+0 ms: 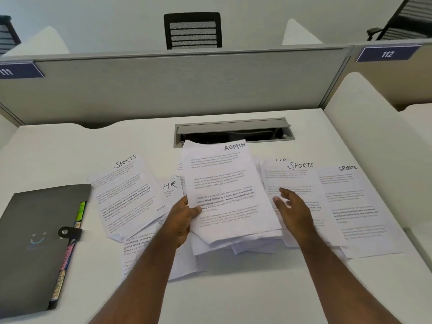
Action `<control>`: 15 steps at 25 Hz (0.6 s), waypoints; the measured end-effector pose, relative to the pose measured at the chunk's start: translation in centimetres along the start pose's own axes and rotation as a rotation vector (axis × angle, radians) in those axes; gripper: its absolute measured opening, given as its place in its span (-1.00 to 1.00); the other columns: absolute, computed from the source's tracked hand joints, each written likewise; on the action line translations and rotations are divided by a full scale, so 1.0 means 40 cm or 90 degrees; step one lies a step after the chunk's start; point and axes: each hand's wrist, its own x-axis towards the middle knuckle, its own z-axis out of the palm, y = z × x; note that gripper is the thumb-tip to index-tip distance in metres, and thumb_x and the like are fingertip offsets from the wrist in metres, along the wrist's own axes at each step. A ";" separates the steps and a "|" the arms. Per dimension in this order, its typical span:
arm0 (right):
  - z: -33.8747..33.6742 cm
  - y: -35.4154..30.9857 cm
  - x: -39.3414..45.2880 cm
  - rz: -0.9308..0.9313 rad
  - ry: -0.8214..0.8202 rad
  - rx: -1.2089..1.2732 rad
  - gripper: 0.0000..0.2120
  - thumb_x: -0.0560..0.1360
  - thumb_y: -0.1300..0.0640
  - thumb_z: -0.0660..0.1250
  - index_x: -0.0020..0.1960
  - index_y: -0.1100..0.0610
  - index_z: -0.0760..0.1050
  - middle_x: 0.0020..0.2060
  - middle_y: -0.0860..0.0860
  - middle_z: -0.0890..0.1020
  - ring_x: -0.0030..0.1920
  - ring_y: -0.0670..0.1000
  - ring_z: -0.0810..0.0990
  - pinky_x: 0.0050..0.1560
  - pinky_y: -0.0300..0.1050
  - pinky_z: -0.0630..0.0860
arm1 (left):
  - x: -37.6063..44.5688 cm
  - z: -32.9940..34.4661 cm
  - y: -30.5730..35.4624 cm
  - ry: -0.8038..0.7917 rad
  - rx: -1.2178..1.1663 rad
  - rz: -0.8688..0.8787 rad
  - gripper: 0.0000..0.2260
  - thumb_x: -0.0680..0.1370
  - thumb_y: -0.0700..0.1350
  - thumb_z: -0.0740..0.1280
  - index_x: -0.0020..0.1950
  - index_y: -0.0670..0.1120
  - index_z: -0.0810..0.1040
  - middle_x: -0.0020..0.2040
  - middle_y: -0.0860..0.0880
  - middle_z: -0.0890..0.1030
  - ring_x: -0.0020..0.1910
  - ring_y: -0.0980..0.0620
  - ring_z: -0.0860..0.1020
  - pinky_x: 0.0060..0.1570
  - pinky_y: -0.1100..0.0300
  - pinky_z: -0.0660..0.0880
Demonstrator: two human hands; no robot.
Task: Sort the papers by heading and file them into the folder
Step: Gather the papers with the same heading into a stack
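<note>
A thin stack of white printed sheets headed ADMIN (224,188) is gripped at its left edge by the left hand (181,218), right of the dark grey snap-button folder (35,242). The right hand (292,209) is held with fingers released over a white SPORTS sheet (294,176).

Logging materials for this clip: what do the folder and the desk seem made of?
Folder: likely matte dark grey plastic, going by its smooth stiff cover, with a metal-looking snap on its strap. Desk: probably white laminate; smooth, even, low sheen.
</note>
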 end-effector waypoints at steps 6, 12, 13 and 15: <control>-0.006 0.141 -0.046 0.062 -0.176 -0.512 -0.02 0.39 -0.46 0.21 0.59 -0.10 -0.19 0.59 0.06 -0.19 0.57 0.25 -0.14 0.45 0.34 0.07 | 0.016 -0.031 0.022 0.075 0.003 0.046 -0.67 0.57 -0.42 0.24 0.20 -0.09 0.55 0.13 -0.07 0.66 0.12 -0.10 0.61 0.13 -0.07 0.53; -0.002 0.146 -0.067 -0.034 -0.091 -0.656 -0.43 0.58 -0.15 0.05 0.54 0.02 0.24 0.52 0.24 0.25 0.41 0.41 0.33 0.22 0.30 0.45 | 0.022 -0.021 0.011 0.072 -0.003 0.029 -0.66 0.57 -0.41 0.24 0.29 -0.15 0.53 0.19 -0.11 0.64 0.18 -0.16 0.59 0.26 -0.20 0.47; 0.000 0.140 -0.070 -0.018 -0.128 -0.659 -0.48 0.53 -0.08 0.08 0.41 0.08 0.45 0.38 0.29 0.45 0.23 0.46 0.51 -0.03 0.29 0.58 | 0.024 -0.021 0.008 0.071 -0.001 0.026 -0.65 0.57 -0.41 0.24 0.30 -0.15 0.52 0.20 -0.12 0.64 0.19 -0.16 0.59 0.26 -0.21 0.47; 0.012 0.172 -0.065 -0.024 -0.167 -0.639 -0.60 0.42 0.06 0.23 0.18 0.16 0.64 0.13 0.28 0.64 -0.04 0.42 0.66 -0.38 0.18 0.60 | 0.025 -0.016 0.006 0.067 0.003 0.026 -0.65 0.57 -0.41 0.24 0.31 -0.15 0.52 0.20 -0.11 0.65 0.19 -0.16 0.59 0.26 -0.21 0.47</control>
